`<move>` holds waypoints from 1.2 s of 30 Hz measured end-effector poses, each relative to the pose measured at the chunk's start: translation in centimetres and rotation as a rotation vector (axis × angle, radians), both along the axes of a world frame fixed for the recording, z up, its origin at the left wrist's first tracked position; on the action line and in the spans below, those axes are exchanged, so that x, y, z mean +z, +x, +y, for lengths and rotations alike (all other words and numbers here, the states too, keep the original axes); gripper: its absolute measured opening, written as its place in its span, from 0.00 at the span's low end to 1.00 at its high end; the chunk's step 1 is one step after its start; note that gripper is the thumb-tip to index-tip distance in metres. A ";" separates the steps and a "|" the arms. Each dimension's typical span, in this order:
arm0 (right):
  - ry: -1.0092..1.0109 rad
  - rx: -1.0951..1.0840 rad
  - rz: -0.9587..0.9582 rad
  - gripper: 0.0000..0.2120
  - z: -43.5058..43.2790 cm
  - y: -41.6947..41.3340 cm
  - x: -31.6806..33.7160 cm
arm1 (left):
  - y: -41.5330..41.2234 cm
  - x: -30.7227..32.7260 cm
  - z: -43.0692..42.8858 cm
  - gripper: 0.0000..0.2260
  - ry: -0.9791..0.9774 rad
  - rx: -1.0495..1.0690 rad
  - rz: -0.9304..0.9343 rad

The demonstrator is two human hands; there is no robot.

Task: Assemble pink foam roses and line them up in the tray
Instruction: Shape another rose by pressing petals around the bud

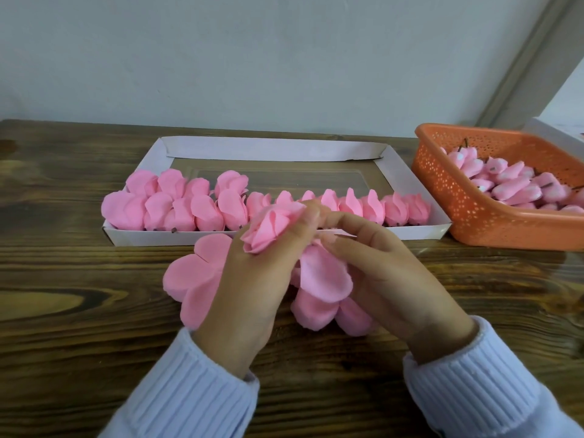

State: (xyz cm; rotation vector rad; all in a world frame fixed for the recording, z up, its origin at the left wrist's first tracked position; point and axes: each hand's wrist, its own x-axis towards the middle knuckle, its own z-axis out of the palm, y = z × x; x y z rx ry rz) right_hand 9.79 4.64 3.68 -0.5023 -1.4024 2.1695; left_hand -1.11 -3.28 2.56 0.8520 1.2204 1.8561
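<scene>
Rose (268,229), base hidden, gripped by left hand (249,295), right hand (388,270)

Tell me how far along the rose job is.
Done: one full row of roses along the near edge of the tray, plus a few starting a second row at its left. In hand: the left hand and right hand hold a half-built rose over loose petal pieces. Left: the tray's back is mostly bare, and the orange basket holds many buds.
</scene>
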 end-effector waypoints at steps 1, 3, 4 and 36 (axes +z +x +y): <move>0.029 -0.056 -0.041 0.11 0.1 0.0 -0.1 | -0.1 0.0 0.1 0.14 0.006 0.028 -0.014; 0.152 -0.162 -0.126 0.06 0.2 0.1 -0.2 | -0.2 0.1 0.2 0.14 0.009 0.049 -0.026; 0.233 -0.207 -0.162 0.05 0.1 0.2 -0.2 | -0.3 0.0 0.2 0.13 0.010 0.045 -0.026; 1.000 -0.862 -0.039 0.12 -1.0 0.3 -0.5 | 0.5 -0.1 -0.1 0.04 0.079 -0.172 0.251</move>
